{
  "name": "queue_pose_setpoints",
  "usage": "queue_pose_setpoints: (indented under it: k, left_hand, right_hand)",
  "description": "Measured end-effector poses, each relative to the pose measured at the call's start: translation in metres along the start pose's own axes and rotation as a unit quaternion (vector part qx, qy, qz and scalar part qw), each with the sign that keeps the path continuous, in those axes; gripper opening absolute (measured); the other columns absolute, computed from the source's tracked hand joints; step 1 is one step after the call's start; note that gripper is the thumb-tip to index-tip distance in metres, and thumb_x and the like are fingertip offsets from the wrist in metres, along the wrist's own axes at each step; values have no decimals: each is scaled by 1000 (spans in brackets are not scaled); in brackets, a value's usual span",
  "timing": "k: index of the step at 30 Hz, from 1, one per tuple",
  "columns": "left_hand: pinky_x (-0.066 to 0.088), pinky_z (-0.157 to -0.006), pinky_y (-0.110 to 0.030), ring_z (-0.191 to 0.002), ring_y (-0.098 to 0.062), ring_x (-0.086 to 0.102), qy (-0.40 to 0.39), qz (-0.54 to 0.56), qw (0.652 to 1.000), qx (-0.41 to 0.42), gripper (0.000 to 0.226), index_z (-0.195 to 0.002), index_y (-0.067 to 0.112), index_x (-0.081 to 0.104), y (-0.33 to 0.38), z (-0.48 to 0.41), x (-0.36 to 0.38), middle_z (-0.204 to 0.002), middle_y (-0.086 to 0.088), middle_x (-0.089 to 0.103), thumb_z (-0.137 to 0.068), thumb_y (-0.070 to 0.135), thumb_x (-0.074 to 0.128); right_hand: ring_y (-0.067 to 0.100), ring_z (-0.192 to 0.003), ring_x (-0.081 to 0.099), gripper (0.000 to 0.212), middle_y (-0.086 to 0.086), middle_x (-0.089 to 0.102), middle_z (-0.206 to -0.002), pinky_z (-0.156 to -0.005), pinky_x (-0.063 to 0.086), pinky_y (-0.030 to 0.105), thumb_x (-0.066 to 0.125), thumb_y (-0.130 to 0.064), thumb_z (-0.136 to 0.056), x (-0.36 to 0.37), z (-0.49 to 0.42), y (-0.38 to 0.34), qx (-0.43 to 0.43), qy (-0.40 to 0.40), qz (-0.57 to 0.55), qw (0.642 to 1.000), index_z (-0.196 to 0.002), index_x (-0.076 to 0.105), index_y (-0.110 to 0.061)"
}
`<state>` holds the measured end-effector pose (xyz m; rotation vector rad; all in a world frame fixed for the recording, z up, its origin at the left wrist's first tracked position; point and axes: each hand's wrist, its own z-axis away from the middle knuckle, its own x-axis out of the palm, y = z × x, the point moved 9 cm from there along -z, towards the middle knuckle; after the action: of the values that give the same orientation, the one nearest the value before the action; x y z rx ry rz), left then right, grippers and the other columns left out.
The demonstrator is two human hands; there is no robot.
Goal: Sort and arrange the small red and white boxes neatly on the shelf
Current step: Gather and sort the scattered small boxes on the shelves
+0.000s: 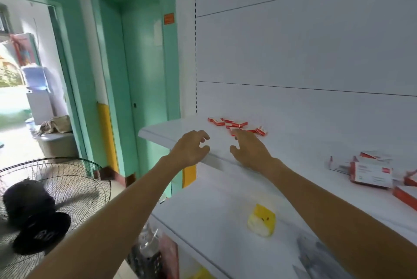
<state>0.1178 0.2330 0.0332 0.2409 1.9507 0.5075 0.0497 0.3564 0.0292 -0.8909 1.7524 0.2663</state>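
Head view: both hands are raised at the upper shelf (171, 128), centre frame. The left hand (191, 148) hovers over the front edge, fingers loosely curled and holding nothing. The right hand (248, 150) has its fingers extended, their tips at the nearest of the small red and white boxes (239, 124); contact cannot be confirmed. The boxes lie scattered just right of centre. Larger cartons (370, 175) sit at right.

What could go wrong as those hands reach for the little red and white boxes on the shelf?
The small boxes lie in a loose jumble, so the straight fingers of the right hand might scatter them. A sweep could push some off the shelf, near whose front edge the left hand hovers empty. Similar larger boxes farther right might get mixed in.
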Motion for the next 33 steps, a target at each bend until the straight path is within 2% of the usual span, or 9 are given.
queue_pose_setpoints:
  k: [4, 13, 17, 24, 33]
  left_hand:
    - [43, -97, -36, -111, -25, 53, -19, 3, 1000, -1, 34, -123, 13, 54, -30, -12, 0, -121, -10, 55, -90, 20, 54]
    - [41, -92, -30, -107, -22, 54, 3, 11, 1000, 19, 31, -120, 13, 56, -79, -69, -9, -120, -8, 57, -90, 20, 54]
    - [42, -94, -31, -108, -21, 54, -4, -1, 999, 38, 31, -120, 13, 56, -94, -111, 2, -122, -7, 57, -90, 20, 54]
    - [42, -94, -31, -108, -22, 55, 3, -1, 998, 59, 30, -119, 13, 57, -112, -202, -2, -122, -7, 56, -90, 19, 54]
    - [38, -85, -24, -104, -20, 54, -53, 54, 996, 47, 35, -121, 16, 55, -148, -271, 54, -120, -7, 55, -87, 20, 59]
  right_hand:
    - [24, -126, 43, 49, 10, 48, -134, -103, 38, 37, 46, -20, -92, 19, -20, -6, 31, -10, -19, 999, -139, 36, -11]
    - [23, -128, 42, 48, 9, 48, -136, -105, 35, 36, 46, -21, -92, 50, -88, -12, 33, -2, -13, 999, -138, 38, -12]
    - [29, -119, 46, 43, 15, 51, -129, -96, 40, 39, 46, -20, -92, 52, -142, -2, 34, 8, 1, 999, -132, 42, -7]
    - [28, -121, 46, 45, 14, 50, -130, -98, 39, 38, 48, -22, -92, 54, -223, 27, 72, 37, -21, 996, -134, 41, -9]
    - [26, -123, 44, 47, 12, 50, -131, -97, 39, 36, 53, -23, -91, 79, -261, 65, 105, 13, 16, 994, -134, 41, -9]
